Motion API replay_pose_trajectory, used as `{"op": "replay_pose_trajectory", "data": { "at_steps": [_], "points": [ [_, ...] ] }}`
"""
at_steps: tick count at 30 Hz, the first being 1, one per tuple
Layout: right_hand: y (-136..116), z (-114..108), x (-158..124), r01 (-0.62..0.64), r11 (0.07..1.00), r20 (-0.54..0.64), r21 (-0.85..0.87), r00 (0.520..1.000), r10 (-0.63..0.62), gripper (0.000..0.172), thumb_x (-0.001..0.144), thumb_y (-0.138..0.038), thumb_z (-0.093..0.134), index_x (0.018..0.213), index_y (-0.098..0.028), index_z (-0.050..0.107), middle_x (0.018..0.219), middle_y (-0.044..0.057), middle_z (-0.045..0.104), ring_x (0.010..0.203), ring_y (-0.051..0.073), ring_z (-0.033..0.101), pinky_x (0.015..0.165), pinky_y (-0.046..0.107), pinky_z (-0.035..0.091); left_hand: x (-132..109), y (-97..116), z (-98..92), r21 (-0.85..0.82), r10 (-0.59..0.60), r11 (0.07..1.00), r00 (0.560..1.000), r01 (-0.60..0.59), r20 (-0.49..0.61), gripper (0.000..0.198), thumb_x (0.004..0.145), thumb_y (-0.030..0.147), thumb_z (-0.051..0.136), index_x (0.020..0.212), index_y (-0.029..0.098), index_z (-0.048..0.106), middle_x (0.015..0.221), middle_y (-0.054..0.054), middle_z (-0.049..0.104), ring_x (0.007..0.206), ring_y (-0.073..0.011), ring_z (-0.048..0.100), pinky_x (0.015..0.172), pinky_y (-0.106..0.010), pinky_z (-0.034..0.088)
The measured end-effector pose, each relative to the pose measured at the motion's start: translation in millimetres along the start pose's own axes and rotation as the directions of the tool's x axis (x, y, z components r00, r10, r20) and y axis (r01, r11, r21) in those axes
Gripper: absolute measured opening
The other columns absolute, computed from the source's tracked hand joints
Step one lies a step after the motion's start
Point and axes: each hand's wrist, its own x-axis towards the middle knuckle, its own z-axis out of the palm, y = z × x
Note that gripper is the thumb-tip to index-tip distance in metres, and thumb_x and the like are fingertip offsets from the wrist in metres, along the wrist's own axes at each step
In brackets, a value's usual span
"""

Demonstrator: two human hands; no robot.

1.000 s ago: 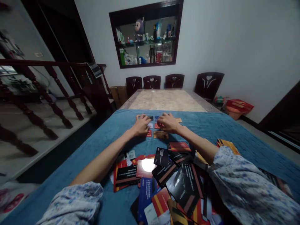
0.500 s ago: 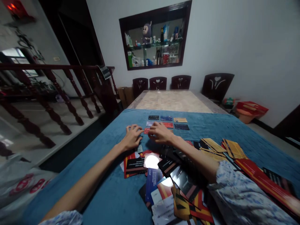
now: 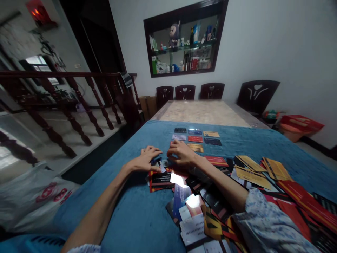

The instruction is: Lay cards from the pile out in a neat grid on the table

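My left hand [image 3: 145, 160] is open, fingers spread, thumb low over the near end of the loose card pile. Under it lie small blue and white cards [image 3: 159, 163]. My right hand [image 3: 181, 151] is beside it, fingers bent down but apart, with no card visible in them. Its fingertips cover the spot left of a gold card [image 3: 196, 147] in the front row. Behind are a lilac card [image 3: 179, 137], a red card [image 3: 195, 139] and a dark card [image 3: 212, 141]. Farther back lie a black card [image 3: 180, 130], a blue card [image 3: 195, 131] and a yellow card [image 3: 211, 134].
A heap of mixed cards [image 3: 193, 225] spreads under my right forearm, with yellow cards [image 3: 250, 172] to its right. A blue cloth [image 3: 131, 218] covers the near table. A white plastic bag [image 3: 34, 200] stands at the left, by a wooden railing [image 3: 86, 74].
The view has swung slightly left. My left hand has drawn back from the card rows to the pile's edge. My right hand has pulled back a little, uncovering the gold card.
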Motion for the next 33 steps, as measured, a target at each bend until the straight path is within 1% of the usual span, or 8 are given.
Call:
{"op": "replay_pose_trajectory", "data": {
  "at_steps": [4, 9, 12, 16, 21, 25, 29, 33],
  "points": [
    [-1, 4, -3, 0.013, 1.0, -0.021, -0.008, 1.0, -0.013, 0.017, 0.085, -0.022, 0.057, 0.092, -0.021, 0.072, 0.089, 0.008, 0.067, 0.094, 0.024, 0.046, 0.077, 0.036, 0.031, -7, 3, 0.4, -0.011, -0.009, 1.0, 0.996, 0.01, 0.087, 0.098, 0.064, 0.063, 0.078, 0.148, 0.033, 0.037, 0.152, -0.012, 0.038, 0.14, -0.0388, 0.027, 0.112, -0.058, 0.022],
    [-4, 9, -4, 0.034, 0.999, -0.023, 0.019, 0.999, -0.034, 0.016, 0.088, -0.023, 0.057, 0.092, -0.021, 0.072, 0.091, 0.008, 0.067, 0.096, 0.023, 0.046, 0.081, 0.037, 0.033, -3, 4, 7.6, 0.061, -0.056, 0.997, 0.987, 0.047, 0.151, 0.104, 0.06, 0.061, 0.08, 0.149, 0.034, 0.034, 0.157, -0.015, 0.03, 0.143, -0.0425, 0.021, 0.111, -0.064, 0.02],
    [-4, 13, -3, 0.033, 0.999, -0.012, 0.035, 0.999, -0.033, 0.015, 0.087, -0.023, 0.059, 0.093, -0.021, 0.072, 0.092, 0.007, 0.068, 0.098, 0.024, 0.046, 0.085, 0.038, 0.034, -1, 1, 9.4, 0.086, -0.098, 0.993, 0.983, 0.085, 0.156, 0.096, 0.069, 0.055, 0.076, 0.151, 0.031, 0.031, 0.158, -0.017, 0.027, 0.146, -0.0405, 0.018, 0.112, -0.064, 0.018],
    [-6, 15, -2, 0.05, 0.996, -0.004, 0.072, 0.999, -0.05, 0.018, 0.09, -0.031, 0.06, 0.098, -0.021, 0.072, 0.094, 0.008, 0.068, 0.097, 0.024, 0.047, 0.087, 0.04, 0.035, 0, -5, 10.3, 0.097, -0.152, 0.986, 0.976, 0.138, 0.154, 0.086, 0.077, 0.046, 0.069, 0.152, 0.027, 0.029, 0.159, -0.018, 0.024, 0.148, -0.0373, 0.014, 0.114, -0.062, 0.016],
    [-6, 17, -5, 0.054, 0.994, 0.034, 0.099, 0.998, -0.058, 0.027, 0.09, -0.04, 0.06, 0.107, -0.021, 0.071, 0.101, 0.009, 0.068, 0.096, 0.025, 0.047, 0.087, 0.041, 0.038, 4, -12, 13.4, 0.094, -0.163, 0.983, 0.985, 0.158, 0.056, 0.078, 0.08, 0.047, 0.066, 0.149, 0.028, 0.033, 0.159, -0.016, 0.026, 0.146, -0.0356, 0.019, 0.113, -0.058, 0.019],
    [-1, 20, -7, 0.019, 0.995, 0.079, 0.097, 0.997, -0.026, 0.037, 0.088, -0.045, 0.063, 0.115, -0.021, 0.07, 0.107, 0.011, 0.068, 0.099, 0.026, 0.047, 0.087, 0.042, 0.039, 8, -12, 17.7, 0.08, -0.134, 0.987, 0.99, 0.138, -0.044, 0.063, 0.084, 0.041, 0.064, 0.142, 0.025, 0.045, 0.152, -0.015, 0.036, 0.14, -0.0336, 0.028, 0.112, -0.055, 0.024],
    [3, 22, -7, -0.042, 0.994, 0.1, 0.097, 0.994, 0.033, 0.041, 0.085, -0.047, 0.066, 0.117, -0.022, 0.069, 0.11, 0.011, 0.067, 0.104, 0.028, 0.048, 0.088, 0.043, 0.04, 12, -8, 20.9, 0.072, -0.046, 0.996, 0.989, 0.057, -0.137, 0.036, 0.086, 0.031, 0.063, 0.121, 0.024, 0.062, 0.133, -0.011, 0.053, 0.129, -0.0301, 0.039, 0.108, -0.051, 0.029],
    [0, 22, -6, -0.103, 0.991, 0.131, 0.091, 0.987, 0.091, 0.045, 0.08, -0.044, 0.071, 0.119, -0.022, 0.069, 0.115, 0.011, 0.066, 0.106, 0.031, 0.048, 0.09, 0.046, 0.04, 9, -3, 20.9, 0.095, 0.029, 0.995, 0.987, -0.014, -0.156, 0.018, 0.088, 0.025, 0.06, 0.103, 0.022, 0.069, 0.115, -0.009, 0.06, 0.118, -0.0276, 0.046, 0.102, -0.05, 0.032]
  ]
}}
